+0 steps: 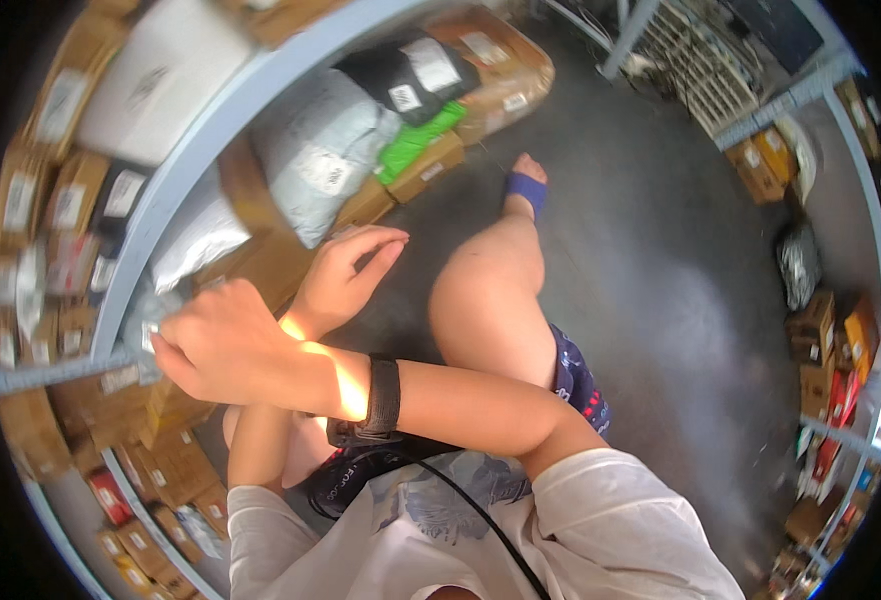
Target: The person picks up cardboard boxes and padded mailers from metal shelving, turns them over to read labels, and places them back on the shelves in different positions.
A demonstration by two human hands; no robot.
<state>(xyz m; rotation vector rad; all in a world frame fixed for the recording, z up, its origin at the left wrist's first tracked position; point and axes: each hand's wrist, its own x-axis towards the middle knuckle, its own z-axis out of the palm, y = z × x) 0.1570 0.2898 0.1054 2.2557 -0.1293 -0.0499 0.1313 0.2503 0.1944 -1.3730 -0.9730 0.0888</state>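
Note:
My forearms cross before my body. My right hand [219, 341] reaches to the left with curled fingers, close to a grey plastic parcel [157, 304] on the shelf. A small white label shows at its fingertips; whether the hand grips anything is hidden. Beyond the crossed wrists, my left hand [347, 274] is bent, its thumb and fingertips meeting with nothing visible between them. It is in front of a cardboard box [275, 259] and below a large grey poly mailer [320, 142]. A black strap [384, 397] circles my right wrist.
A blue-grey metal shelf frame [208, 131] curves along the left, holding boxes and mailers. A black parcel [410, 75], a green parcel [419, 142] and a brown wrapped box [512, 71] lie nearby. Grey floor [635, 262] stretches right. A black cable [478, 517] crosses my shirt.

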